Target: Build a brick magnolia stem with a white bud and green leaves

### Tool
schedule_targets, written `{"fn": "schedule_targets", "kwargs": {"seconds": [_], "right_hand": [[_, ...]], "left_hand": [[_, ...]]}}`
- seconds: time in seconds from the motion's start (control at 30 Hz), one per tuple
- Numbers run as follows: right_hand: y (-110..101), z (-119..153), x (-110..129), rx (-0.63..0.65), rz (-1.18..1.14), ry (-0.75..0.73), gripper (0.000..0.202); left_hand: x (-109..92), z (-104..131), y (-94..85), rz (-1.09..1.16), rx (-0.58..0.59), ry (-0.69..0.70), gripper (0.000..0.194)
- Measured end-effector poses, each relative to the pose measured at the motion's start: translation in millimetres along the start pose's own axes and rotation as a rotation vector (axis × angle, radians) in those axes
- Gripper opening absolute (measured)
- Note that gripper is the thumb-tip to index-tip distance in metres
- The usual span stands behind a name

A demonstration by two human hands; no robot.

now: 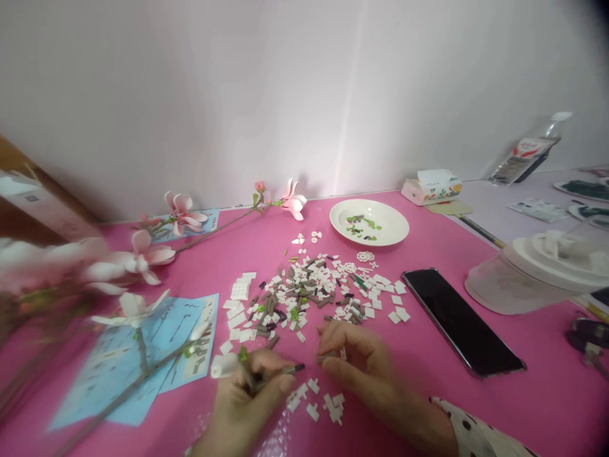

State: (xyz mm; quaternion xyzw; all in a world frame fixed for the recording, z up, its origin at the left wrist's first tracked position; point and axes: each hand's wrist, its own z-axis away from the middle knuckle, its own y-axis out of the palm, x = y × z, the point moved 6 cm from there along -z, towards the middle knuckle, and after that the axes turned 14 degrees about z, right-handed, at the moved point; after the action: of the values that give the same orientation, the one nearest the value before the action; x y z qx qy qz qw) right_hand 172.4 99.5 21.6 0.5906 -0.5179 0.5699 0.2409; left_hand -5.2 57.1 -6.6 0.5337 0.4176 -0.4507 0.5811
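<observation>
At the lower centre, the left hand (pixel 247 393) grips a brick flower stem (pixel 278 370) while the right hand (pixel 361 362) pinches a small piece (pixel 327 357) beside the brick pile (pixel 309 295).

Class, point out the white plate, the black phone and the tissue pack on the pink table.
white plate (pixel 394 223), head view, bare right rim.
black phone (pixel 459 320), head view, screen middle.
tissue pack (pixel 432 186), head view, front side.

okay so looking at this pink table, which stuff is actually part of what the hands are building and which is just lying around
In use: brick stem in left hand; right hand; loose brick pile; instruction sheet; built flower branches; plate holding green bits.

Lying about: phone; tissue pack; clear lidded container.
</observation>
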Motion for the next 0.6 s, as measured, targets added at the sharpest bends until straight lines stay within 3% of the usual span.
{"fn": "schedule_targets", "kwargs": {"seconds": [0.1, 0.33, 0.6], "right_hand": [[-1.2, -0.5, -3.5, -0.014, -0.028, 0.004, 0.014], [7.0, -0.5, -0.6, 0.016, -0.037, 0.012, 0.010], [7.8, 0.6, -3.8, -0.004, -0.021, 0.014, 0.012]], "left_hand": [[-4.7, -0.9, -1.8, 0.018, -0.050, 0.027, 0.014], [1.8, -0.1, -1.0, 0.007, 0.022, -0.012, 0.005], [5.6, -0.6, -0.8, 0.032, 0.023, -0.031, 0.002]]}}
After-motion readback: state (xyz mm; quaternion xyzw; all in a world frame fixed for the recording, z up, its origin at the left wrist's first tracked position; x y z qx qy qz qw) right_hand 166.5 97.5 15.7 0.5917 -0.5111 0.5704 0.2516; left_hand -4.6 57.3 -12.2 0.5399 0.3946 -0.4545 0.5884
